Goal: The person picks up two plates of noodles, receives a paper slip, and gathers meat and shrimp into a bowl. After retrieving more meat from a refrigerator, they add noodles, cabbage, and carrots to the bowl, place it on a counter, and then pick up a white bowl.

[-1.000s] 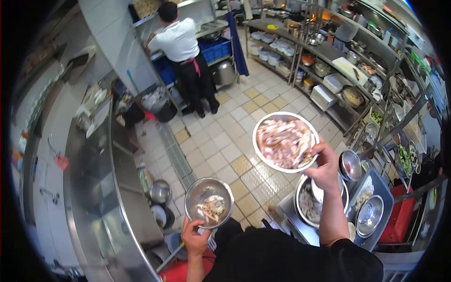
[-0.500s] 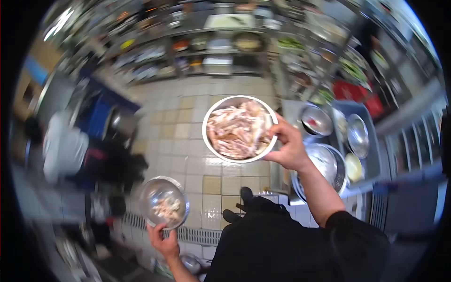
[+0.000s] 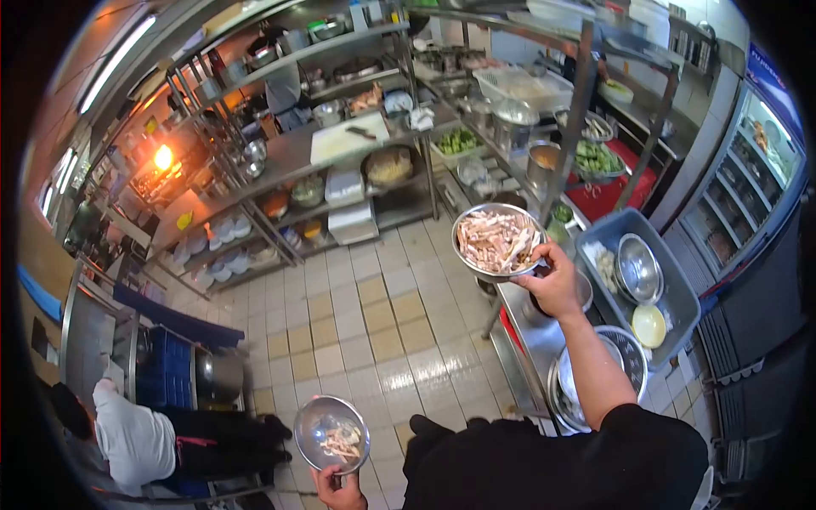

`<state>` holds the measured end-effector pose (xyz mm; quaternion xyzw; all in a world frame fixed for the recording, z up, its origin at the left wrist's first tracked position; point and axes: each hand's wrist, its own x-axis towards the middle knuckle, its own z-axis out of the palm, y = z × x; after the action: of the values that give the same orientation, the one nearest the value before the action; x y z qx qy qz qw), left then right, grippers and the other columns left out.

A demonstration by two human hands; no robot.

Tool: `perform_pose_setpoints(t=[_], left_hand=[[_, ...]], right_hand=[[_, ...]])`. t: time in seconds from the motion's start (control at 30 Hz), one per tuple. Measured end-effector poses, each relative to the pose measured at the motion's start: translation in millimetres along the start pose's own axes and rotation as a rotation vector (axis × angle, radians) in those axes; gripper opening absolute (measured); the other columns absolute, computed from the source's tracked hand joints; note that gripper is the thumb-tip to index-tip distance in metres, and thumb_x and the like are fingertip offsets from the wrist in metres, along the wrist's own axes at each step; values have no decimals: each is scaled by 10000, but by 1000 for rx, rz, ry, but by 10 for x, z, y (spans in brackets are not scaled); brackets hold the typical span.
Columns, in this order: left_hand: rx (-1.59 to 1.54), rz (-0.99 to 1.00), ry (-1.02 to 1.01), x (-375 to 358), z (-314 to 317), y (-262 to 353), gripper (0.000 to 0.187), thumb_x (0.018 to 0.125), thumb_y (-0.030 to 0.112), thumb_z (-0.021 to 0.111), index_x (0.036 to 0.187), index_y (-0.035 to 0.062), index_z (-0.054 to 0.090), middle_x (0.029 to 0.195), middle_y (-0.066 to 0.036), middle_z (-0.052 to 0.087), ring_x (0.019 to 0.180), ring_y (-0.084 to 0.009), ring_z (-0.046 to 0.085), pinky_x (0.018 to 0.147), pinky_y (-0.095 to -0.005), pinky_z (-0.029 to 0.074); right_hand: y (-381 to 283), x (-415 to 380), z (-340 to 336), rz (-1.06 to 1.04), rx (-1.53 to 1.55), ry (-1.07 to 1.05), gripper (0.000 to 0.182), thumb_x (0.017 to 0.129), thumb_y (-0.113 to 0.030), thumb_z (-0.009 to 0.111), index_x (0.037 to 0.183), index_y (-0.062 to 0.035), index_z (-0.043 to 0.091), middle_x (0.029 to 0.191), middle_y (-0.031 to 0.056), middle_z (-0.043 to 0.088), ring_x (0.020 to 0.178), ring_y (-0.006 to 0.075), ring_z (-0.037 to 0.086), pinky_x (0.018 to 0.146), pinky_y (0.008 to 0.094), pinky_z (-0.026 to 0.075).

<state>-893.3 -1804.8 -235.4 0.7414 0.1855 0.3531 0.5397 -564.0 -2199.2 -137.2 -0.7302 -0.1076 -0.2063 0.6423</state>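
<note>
In my right hand (image 3: 552, 285) is a round metal bowl (image 3: 500, 241) heaped with pale pink and white strips that look like raw meat; my thumb and fingers grip its right rim. Lower down, my left hand (image 3: 338, 490) holds the near rim of a second metal bowl (image 3: 331, 435), which has a small amount of similar pale pieces at its bottom. The two bowls are apart, both over the tiled floor. Parts of my left fingers are hidden beneath the bowl.
A grey-blue tub (image 3: 677, 327) with bowls stands at the right, beside a steel table (image 3: 529, 323). Shelving with a white cutting board (image 3: 348, 139) is ahead. One person in a white top (image 3: 140, 438) is at the lower left. A flame (image 3: 163, 157) glows far left.
The view has shifted and sharpened. In it, the full bowl and my right hand appear farther right and slightly lower; the other bowl and my left hand appear lower and slightly right. Both grips remain.
</note>
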Motion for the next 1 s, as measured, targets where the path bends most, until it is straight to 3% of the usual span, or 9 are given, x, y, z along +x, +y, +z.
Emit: perform_pose_setpoints(t=[0.07, 0.13, 0.2, 0.5, 0.6, 0.67, 0.73, 0.87, 1.0], left_hand=[[206, 26, -17, 321, 9, -138, 208, 776, 12, 744, 960, 13, 646, 893, -14, 590, 735, -107, 523, 651, -243, 437], [271, 51, -73, 663, 9, -335, 240, 747, 9, 777, 948, 10, 645, 913, -25, 591, 743, -108, 546, 651, -238, 452], [82, 23, -109, 1120, 238, -235, 293, 694, -92, 722, 894, 24, 542, 1103, -40, 491, 955, -142, 564, 799, -243, 463], [11, -46, -192, 2469, 817, -864, 314, 689, -103, 735, 892, 6, 521, 1053, -31, 490, 930, -140, 580, 807, -249, 486], [14, -46, -209, 2815, 1318, -922, 330, 671, -69, 769, 895, -9, 533, 1127, -69, 507, 963, -176, 590, 835, -281, 492], [205, -10, -184, 3054, 1688, -885, 244, 740, 14, 789, 933, 3, 641, 934, -45, 598, 794, -132, 584, 701, -253, 482], [277, -22, -190, 3310, 2087, -1045, 259, 730, 26, 803, 924, -10, 635, 951, -66, 612, 855, -150, 603, 761, -268, 497], [221, -194, -149, 3825, 3039, -910, 269, 725, 14, 801, 926, -15, 625, 932, -67, 604, 848, -163, 600, 740, -273, 501], [410, -139, -300, 4514, 3844, -594, 285, 721, -33, 785, 952, -4, 619, 1010, -117, 615, 934, -209, 611, 791, -326, 524]], right_hand=[[52, 262, 218, -14, -21, 13, 428, 607, -24, 849, 844, -74, 495, 1095, 56, 560, 1035, 155, 554, 884, 304, 479], [81, 467, 406, -95, -86, 92, 427, 629, 5, 835, 865, -84, 491, 920, -3, 572, 910, 98, 564, 800, 250, 483], [120, 686, 593, -72, -34, 136, 419, 634, 5, 829, 853, -93, 486, 881, -12, 574, 874, 85, 558, 756, 233, 468], [376, 2238, 1138, -102, -92, 262, 387, 646, -26, 824, 807, -92, 479, 789, -19, 552, 742, 66, 522, 681, 223, 440], [790, 3116, 1252, -159, -83, 305, 357, 677, -22, 816, 807, -86, 490, 795, -39, 533, 744, 52, 489, 688, 210, 420], [1094, 3799, 1310, -215, -99, 329, 354, 683, -25, 816, 806, -87, 489, 794, -33, 540, 748, 56, 495, 686, 218, 425], [1403, 4578, 1384, -240, -115, 353, 368, 677, -61, 830, 808, -86, 488, 788, -26, 542, 741, 63, 493, 670, 224, 423], [2169, 6228, 1441, -174, -330, 416, 418, 625, -224, 875, 798, -72, 525, 764, 9, 601, 699, 111, 531, 648, 269, 436], [2940, 7591, 1598, -83, -600, 466, 443, 594, -310, 875, 800, -68, 566, 813, 76, 642, 753, 227, 602, 693, 346, 471]])
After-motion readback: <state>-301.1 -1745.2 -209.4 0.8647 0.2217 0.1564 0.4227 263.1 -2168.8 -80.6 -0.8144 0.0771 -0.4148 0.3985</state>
